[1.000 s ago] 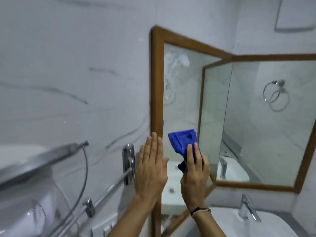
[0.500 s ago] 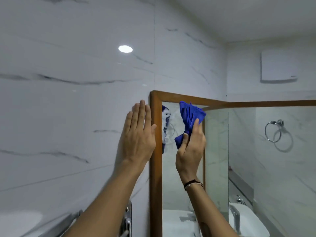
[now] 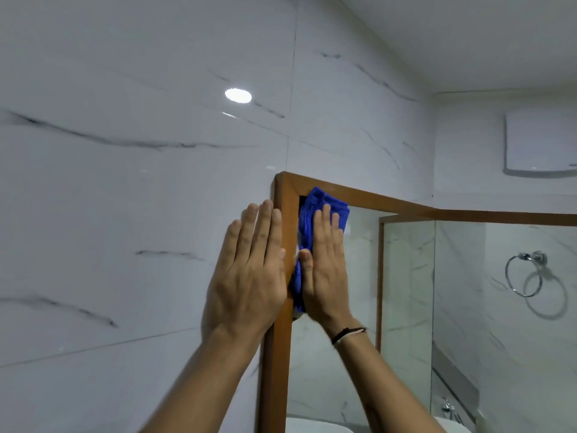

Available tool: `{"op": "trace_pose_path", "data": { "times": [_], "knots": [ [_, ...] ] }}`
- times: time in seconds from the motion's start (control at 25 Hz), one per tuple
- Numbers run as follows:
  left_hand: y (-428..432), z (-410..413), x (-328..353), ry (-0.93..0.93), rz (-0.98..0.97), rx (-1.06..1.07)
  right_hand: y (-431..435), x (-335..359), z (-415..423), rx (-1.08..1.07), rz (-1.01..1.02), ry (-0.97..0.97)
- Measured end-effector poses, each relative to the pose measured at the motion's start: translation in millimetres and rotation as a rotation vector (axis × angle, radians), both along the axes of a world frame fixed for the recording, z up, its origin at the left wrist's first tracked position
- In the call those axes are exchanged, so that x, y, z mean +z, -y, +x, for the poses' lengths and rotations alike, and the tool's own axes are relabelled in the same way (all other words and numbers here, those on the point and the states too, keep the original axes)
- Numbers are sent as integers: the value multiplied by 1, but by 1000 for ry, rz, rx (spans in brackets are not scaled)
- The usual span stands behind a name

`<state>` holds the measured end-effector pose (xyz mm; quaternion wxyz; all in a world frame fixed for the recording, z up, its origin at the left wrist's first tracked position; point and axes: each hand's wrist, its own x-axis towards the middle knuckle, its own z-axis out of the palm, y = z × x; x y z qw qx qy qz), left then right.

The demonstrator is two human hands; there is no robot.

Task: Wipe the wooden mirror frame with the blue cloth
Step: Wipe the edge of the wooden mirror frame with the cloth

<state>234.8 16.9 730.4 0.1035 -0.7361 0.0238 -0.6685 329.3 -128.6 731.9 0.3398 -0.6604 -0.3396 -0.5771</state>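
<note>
Our arms are bare from forearm to fingertip, and the nails are cut short. At the wrist of our right hand point(image 3: 324, 270) sits a thin black cord bracelet point(image 3: 348, 333), with a paler thin band just beside it. Our left hand point(image 3: 249, 276) is bare too.

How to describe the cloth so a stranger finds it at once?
Find the wooden-framed mirror on the marble wall. In its top left corner, the right hand presses a cloth flat. It is the only bright blue thing.

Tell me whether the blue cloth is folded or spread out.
Folded. The blue cloth shows stacked layers along its top edge, a thick pad pressed to the mirror under the flat right hand.
</note>
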Motion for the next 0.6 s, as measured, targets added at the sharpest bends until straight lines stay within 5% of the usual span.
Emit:
{"op": "trace_pose_path", "data": {
  "times": [0.16,0.36,0.52,0.6],
  "knots": [
    [-1,-2,-2,-26,-14,10,20,24,8,108,391,-330],
    [2,-4,2,-22,-25,-2,-2,-7,6,87,-17,22],
    [0,-11,0,-65,-11,11,4,17,2,159,390,-305],
    [3,-9,0,-59,-6,2,-13,7,-4,137,198,-127]
  ]
}}
